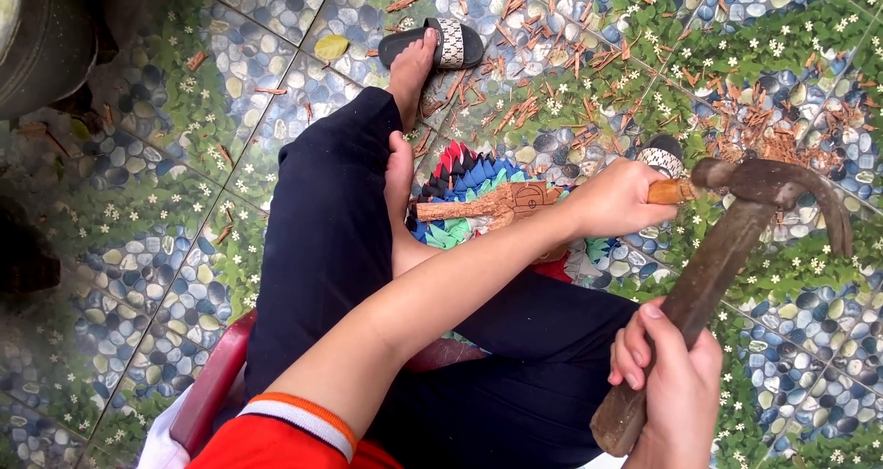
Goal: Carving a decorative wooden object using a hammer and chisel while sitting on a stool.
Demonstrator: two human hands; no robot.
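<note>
My left hand [614,199] reaches across my lap and grips a chisel by its wooden handle [670,191], whose end sticks out to the right. My right hand [670,388] is closed around the long wooden handle of a claw hammer [710,276]. The rusty hammer head [756,180] touches the chisel handle's end. A carved reddish wood piece [480,209] lies on a colourful patchwork mat [467,169], just left of my left hand. My bare foot [399,171] rests at the wood's left end. The chisel's blade is hidden by my hand.
Wood chips [543,60] litter the pebble-patterned tile floor [184,211]. One black sandal [443,44] is on my other foot, another [662,156] lies by the mat. I sit on a red stool [213,384]. A dark pot [41,37] stands at the top left.
</note>
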